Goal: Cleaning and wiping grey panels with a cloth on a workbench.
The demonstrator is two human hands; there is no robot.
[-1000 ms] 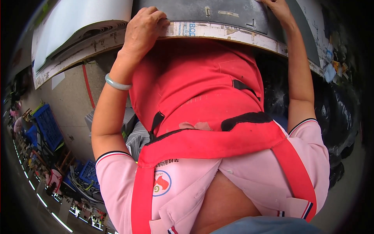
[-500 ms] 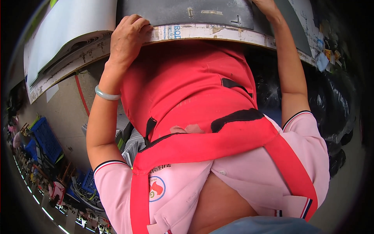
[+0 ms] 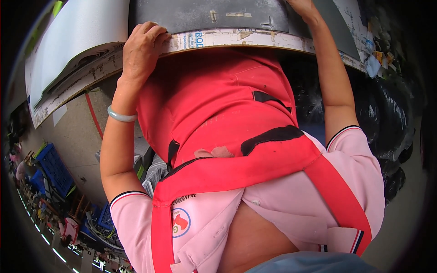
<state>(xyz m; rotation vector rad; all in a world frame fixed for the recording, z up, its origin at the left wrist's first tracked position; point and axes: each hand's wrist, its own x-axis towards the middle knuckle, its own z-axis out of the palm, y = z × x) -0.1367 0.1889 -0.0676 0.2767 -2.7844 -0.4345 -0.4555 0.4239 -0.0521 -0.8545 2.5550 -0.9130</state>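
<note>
A dark grey sheet point(image 3: 182, 16) with tape pieces and a cut-out mark lies on the worktable point(image 3: 246, 38), whose pale front edge is worn and taped. At the table's front edge, by the sheet's near left corner, my left hand point(image 3: 141, 52) is closed with its fingers curled together. Whatever is between those fingers is hidden. My right hand point(image 3: 302, 8) rests farther over the sheet's right part. The top of the picture cuts off its fingers. Left of the sheet sits a large roll of white material point(image 3: 86, 27), close to my left hand.
Another dark sheet point(image 3: 334, 29) lies at the table's right. Black plastic bags point(image 3: 387, 113) stand below the table on the right. Blue crates point(image 3: 54, 166) and clutter fill the floor at far left. My red apron point(image 3: 214, 95) is close against the table edge.
The whole view has shifted slightly, so table and arms appear a little farther left. Both hands keep about the same places at the sheet.
</note>
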